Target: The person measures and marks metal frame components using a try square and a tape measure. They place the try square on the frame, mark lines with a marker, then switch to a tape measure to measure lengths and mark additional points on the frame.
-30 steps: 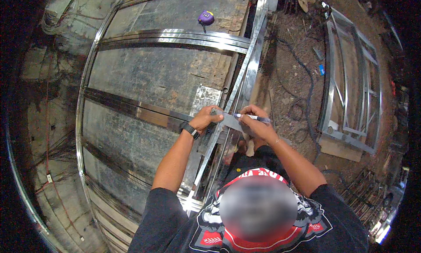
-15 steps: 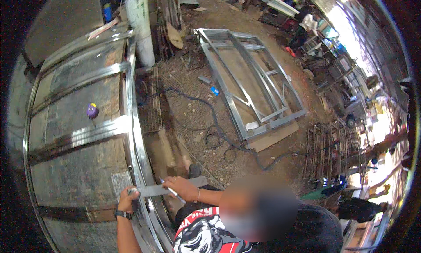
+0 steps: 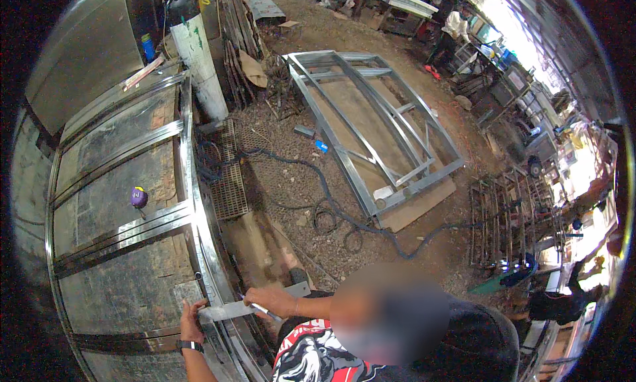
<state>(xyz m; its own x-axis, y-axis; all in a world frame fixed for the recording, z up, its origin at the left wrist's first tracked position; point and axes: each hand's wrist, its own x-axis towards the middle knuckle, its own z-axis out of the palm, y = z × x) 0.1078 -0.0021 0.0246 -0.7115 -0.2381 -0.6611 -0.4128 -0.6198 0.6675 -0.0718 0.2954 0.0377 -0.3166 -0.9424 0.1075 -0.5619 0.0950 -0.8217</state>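
Note:
At the near end of a large metal frame (image 3: pixel 190 183), my left hand (image 3: pixel 191 324), with a band on its wrist, holds the left end of a flat metal strip (image 3: pixel 228 311). The strip lies across the frame's right rail and sticks out past it, with a small hole near its far end. My right hand (image 3: pixel 270 301) is closed around a slim white pen (image 3: pixel 265 311) and rests against the strip. A purple and yellow tape measure (image 3: pixel 138 197) lies on the panel between the frame's crossbars. My right upper arm area is blurred.
A second metal frame (image 3: pixel 371 147) with diagonal braces lies on the dirt floor. A dark hose (image 3: pixel 318 169) snakes between the frames, near a blue object (image 3: pixel 321 145). A tall pale cylinder (image 3: pixel 199 67) stands far left. A person (image 3: pixel 454 28) is far right; metal racks (image 3: pixel 503 213) stand nearer.
The view has shifted slightly. My left fingers are straighter and point further up beside the strip's end. My right hand keeps the pen and sits slightly lower in the picture.

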